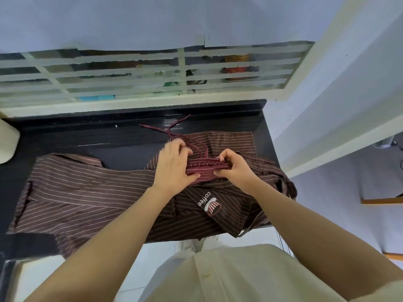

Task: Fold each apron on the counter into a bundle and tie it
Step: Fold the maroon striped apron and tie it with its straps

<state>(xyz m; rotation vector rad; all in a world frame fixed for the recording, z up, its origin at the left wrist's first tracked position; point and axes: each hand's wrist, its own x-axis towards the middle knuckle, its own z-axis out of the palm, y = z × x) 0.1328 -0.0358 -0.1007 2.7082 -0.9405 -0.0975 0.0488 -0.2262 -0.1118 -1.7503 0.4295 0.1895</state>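
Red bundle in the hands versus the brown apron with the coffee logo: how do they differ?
The red bundle is folded small and gripped by the left hand and right hand; the brown apron lies loose and rumpled on the counter. The bundle is redder, the apron darker. Both have pale stripes.

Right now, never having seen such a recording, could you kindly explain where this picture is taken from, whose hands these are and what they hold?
There is no machine here: a person wears a camera on the head, looking down at their own arms. The left hand and right hand both grip a small folded red striped bundle, whose ties trail away from the person. Beneath it, brown striped aprons lie spread on the black counter; one shows a coffee logo.
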